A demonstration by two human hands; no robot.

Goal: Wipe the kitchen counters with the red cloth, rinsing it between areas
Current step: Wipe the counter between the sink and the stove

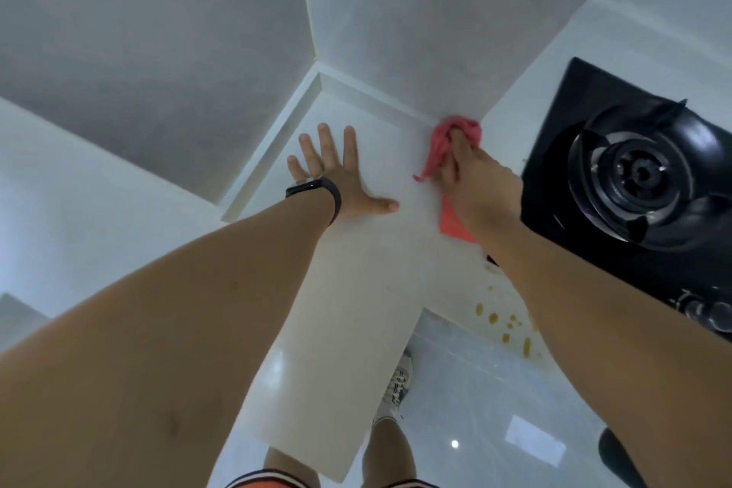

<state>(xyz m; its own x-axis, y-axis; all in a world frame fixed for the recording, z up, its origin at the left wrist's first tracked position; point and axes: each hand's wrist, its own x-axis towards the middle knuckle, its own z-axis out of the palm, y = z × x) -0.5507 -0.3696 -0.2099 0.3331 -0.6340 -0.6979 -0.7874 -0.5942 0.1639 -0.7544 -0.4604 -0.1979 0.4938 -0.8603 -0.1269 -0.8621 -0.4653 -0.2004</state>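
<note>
The red cloth (439,149) lies bunched against the back wall where the white counter (348,273) meets it, just left of the stove. My right hand (481,178) grips the cloth and presses it onto the counter; a flat corner of the cloth sticks out under my wrist. My left hand (336,174) lies flat on the counter with fingers spread, a hand's width left of the cloth, with a black band on the wrist.
A black gas stove (633,186) with one burner is set into the counter at the right. Yellow-brown drops (505,323) spot the counter near its front edge. A raised ledge (273,147) borders the corner at the left. The tiled floor and my shoe show below.
</note>
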